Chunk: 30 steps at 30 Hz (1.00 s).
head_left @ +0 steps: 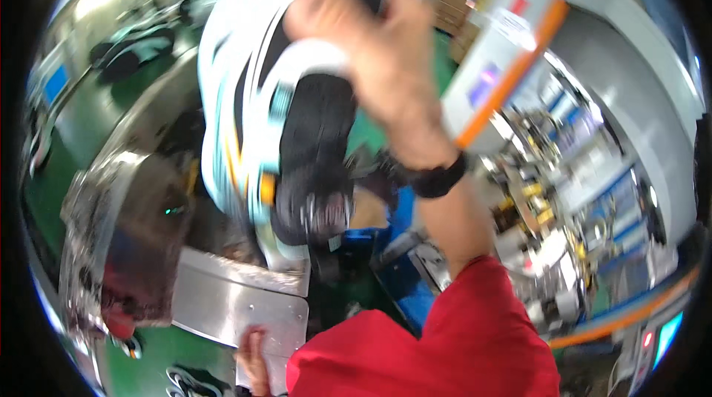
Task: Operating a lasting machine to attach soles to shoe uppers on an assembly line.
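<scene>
My right hand [378,63], smeared by motion and with a black band at the wrist, is raised close to the camera. Its fingers grip the upper part of a large-looking shoe [319,137] in white, light teal and black with a small yellow-orange patch. The black fabric part faces me; the hand hides part of the upper end. Low on the left, my left hand [254,356] is beside a shiny metal plate [222,300]. Its fingers point away and look loosely stretched, with nothing visible in them.
A machine with a grey hood and orange edge [512,71] stands at the right, full of metal parts. A plastic-wrapped machine [133,234] is at the left. Blue bins [404,278] sit behind my right arm. Shoes [189,382] lie at lower left; cartons [449,8] stand farther off.
</scene>
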Motion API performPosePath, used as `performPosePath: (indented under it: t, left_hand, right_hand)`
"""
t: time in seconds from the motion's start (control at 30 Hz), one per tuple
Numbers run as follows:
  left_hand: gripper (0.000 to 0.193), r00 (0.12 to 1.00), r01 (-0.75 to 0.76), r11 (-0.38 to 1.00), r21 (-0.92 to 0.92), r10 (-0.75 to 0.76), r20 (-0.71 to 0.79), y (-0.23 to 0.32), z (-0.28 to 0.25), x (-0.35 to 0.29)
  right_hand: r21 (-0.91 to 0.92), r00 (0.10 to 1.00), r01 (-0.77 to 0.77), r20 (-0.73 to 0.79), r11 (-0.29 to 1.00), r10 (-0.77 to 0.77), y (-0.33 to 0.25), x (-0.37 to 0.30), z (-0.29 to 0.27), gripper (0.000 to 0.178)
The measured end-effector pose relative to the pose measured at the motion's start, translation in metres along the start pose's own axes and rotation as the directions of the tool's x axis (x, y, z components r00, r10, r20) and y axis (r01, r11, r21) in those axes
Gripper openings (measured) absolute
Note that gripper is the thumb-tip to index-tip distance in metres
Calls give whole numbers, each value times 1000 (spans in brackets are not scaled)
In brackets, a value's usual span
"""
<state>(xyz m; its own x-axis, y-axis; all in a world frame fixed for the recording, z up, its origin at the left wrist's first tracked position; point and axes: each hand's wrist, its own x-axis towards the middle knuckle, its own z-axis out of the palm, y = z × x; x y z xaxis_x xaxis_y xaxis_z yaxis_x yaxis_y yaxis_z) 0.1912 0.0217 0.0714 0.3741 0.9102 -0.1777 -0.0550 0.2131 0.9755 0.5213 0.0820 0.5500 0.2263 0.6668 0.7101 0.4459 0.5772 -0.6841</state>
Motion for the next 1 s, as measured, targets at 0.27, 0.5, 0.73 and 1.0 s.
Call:
performPosePath:
  t: [0.27,0.5,0.73,1.0]
  left_hand:
    - [73,516,390,868,-307,71,853,150,244,-14]
    - [48,292,539,833,-126,-44,955,139,412,-101]
    - [76,47,33,999,-38,36,998,85,549,-230]
    - [87,-156,-285,945,162,-213,965,-14,726,-334]
  right_hand:
    - [78,774,-570,-283,818,566,-3,-260,-127,36]
    - [288,529,-458,-672,841,518,-49,-467,-245,84]
    - [132,92,-493,-975,860,202,-105,-607,-293,61]
    - [7,-356,-449,-918,893,-172,-192,-743,-315,57]
